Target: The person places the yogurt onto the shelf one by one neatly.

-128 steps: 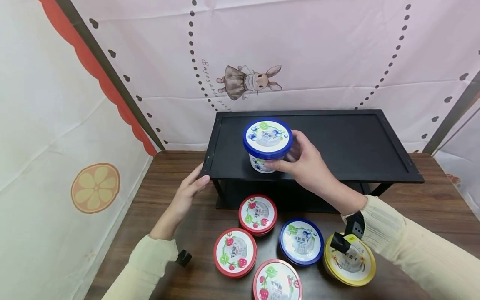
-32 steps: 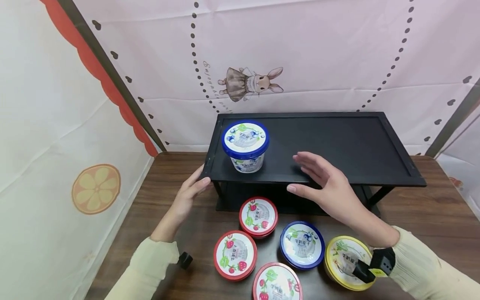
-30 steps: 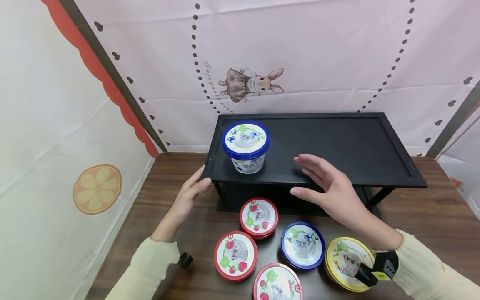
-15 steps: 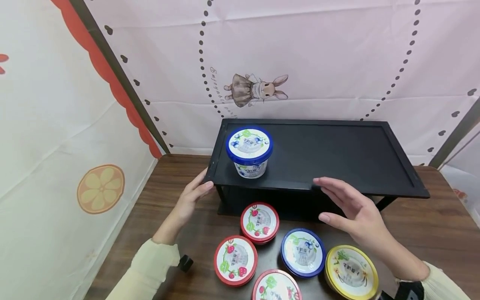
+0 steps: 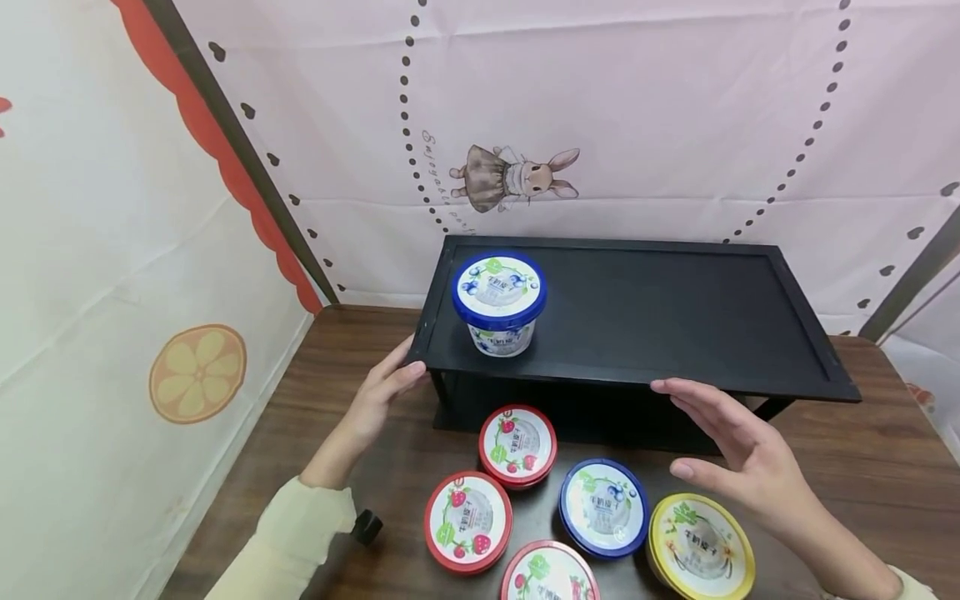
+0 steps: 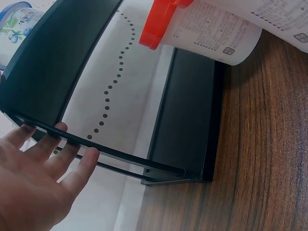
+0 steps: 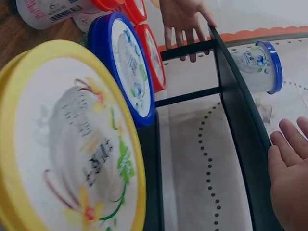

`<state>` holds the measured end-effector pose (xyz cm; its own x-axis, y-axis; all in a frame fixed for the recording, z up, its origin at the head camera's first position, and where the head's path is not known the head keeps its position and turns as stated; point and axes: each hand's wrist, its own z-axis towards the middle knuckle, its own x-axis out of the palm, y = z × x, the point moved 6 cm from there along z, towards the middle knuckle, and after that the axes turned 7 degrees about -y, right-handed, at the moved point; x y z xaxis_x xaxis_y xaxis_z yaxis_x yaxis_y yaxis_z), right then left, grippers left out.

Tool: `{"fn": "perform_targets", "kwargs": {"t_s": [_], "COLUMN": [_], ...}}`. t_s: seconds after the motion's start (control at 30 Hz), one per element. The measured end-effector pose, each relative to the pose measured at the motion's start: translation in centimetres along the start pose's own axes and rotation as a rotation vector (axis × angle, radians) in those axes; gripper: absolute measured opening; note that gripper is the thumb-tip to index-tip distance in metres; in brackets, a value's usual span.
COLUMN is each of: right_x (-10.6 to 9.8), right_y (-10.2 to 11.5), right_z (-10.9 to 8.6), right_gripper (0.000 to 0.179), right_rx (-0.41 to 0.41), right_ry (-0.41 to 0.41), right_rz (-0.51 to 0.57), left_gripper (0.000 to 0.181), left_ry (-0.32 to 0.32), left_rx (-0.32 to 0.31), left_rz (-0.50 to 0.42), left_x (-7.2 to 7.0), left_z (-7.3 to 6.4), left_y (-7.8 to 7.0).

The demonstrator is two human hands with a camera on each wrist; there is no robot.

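A tub with a blue lid and blueberry print (image 5: 498, 304) stands upright on the left end of a black two-tier shelf (image 5: 675, 317). My left hand (image 5: 378, 396) touches the shelf's left front corner, and in the left wrist view its extended fingers (image 6: 79, 175) lie along the side bar. My right hand (image 5: 738, 442), holding nothing, is over the shelf's front edge with fingers and thumb spread apart. Nearest below it are a yellow-lidded tub (image 5: 701, 546) and another blue-lidded tub (image 5: 603, 507), both on the table.
Red-lidded tubs with strawberry print stand in front of the shelf: one close to it (image 5: 517, 446), one further left (image 5: 468, 522) and one cut off by the lower frame edge (image 5: 550, 575). A printed cloth (image 5: 637, 108) hangs behind the wooden table (image 5: 300, 400).
My right hand set the blue-lidded tub on the shelf's left end, let go, and drew back to the right and toward me. My left hand stayed at the shelf's corner.
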<state>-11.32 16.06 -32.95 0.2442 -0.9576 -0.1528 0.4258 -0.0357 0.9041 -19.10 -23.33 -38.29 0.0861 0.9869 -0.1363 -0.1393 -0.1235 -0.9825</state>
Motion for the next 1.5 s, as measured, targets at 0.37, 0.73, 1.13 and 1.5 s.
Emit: {"fn": "perform_targets", "kwargs": {"t_s": [0.37,0.73,1.13,1.5], "right_x": [-0.8,-1.4,-1.8,-2.8], "right_y": [-1.3,-2.5,-5.1,-7.3], "right_z": [-2.0,-3.5,-6.0,-8.6], "right_gripper": [0.071,0.081,0.092,0.091], "right_rx": [-0.075,-0.065,0.042,0.322], "right_ry": [0.073,0.120,0.238,0.290], "right_rz": [0.083,0.114,0.052,-0.055], "left_gripper": [0.055,0.056,0.056,0.057], "left_ry": [0.000,0.003,0.019,0.005], "left_rx": [-0.007,-0.002,0.003,-0.027], "left_rz": [0.005,-0.016,-0.034,-0.027], "left_x": [0.0,-0.1,0.2,0.0], "left_z": [0.0,0.3,0.5,0.3], "left_y": [-0.2,-0.2,-0.5,0.0]}}
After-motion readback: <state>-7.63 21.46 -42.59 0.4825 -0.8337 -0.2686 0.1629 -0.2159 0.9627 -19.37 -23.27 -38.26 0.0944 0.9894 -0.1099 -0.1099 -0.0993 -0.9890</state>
